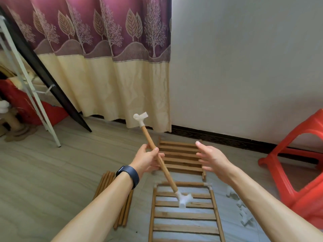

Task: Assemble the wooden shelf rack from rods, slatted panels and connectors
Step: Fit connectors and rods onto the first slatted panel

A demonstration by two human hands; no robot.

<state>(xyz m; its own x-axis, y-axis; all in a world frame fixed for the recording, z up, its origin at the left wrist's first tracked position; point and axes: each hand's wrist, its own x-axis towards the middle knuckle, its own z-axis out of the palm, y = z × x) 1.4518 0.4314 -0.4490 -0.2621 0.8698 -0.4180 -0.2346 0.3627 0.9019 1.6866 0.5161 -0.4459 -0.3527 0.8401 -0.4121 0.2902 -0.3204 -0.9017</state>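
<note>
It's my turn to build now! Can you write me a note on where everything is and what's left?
Hands: left hand grips a rod with a white connector on each end; right hand open, empty.
Floor: near panel edged with rods and corner connectors, loose panel beyond it, spare rods on the left, spare connectors on the right.
Done: one panel edged.
Left: uprights and the second panel.

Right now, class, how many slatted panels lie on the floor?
2: far slatted panel mid-frame; near slatted panel at the bottom edge, rod-framed. More may be stacked beneath.
</note>
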